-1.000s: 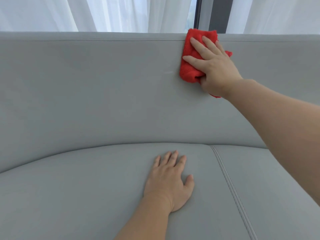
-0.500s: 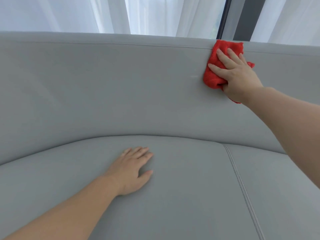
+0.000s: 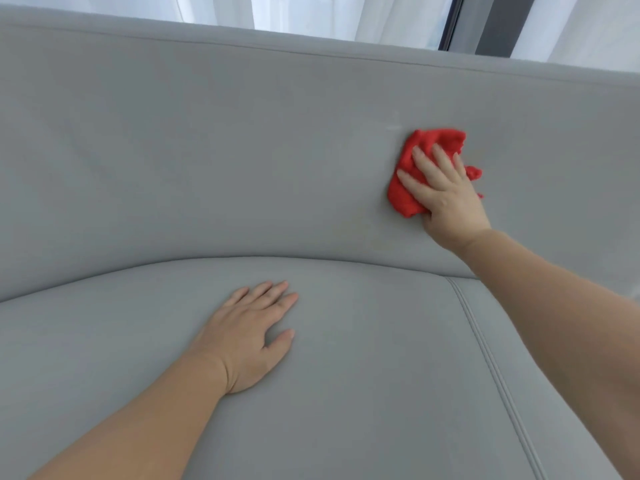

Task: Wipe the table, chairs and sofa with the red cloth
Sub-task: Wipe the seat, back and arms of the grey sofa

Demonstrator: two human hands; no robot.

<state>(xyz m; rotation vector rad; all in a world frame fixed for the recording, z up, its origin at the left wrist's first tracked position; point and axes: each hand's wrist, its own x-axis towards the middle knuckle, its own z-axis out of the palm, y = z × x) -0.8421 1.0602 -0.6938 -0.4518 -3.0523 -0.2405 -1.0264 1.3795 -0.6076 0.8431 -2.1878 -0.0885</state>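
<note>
A grey sofa (image 3: pixel 214 140) fills the view, its curved backrest above and its seat cushion below. My right hand (image 3: pixel 446 199) presses a crumpled red cloth (image 3: pixel 407 199) flat against the backrest, about halfway down it, with straight fingers spread over the cloth. The cloth shows above and to the left of the fingers; the rest is under the palm. My left hand (image 3: pixel 249 336) rests palm down on the seat cushion, fingers straight and together, holding nothing.
A stitched seam (image 3: pixel 485 358) runs down the seat cushion to the right of my left hand. White sheer curtains (image 3: pixel 311 12) and a dark window frame (image 3: pixel 485 26) stand behind the sofa's top edge.
My right hand has slid the red cloth down from the backrest's top edge to its middle. My left hand stays flat on the seat, having shifted left earlier.
</note>
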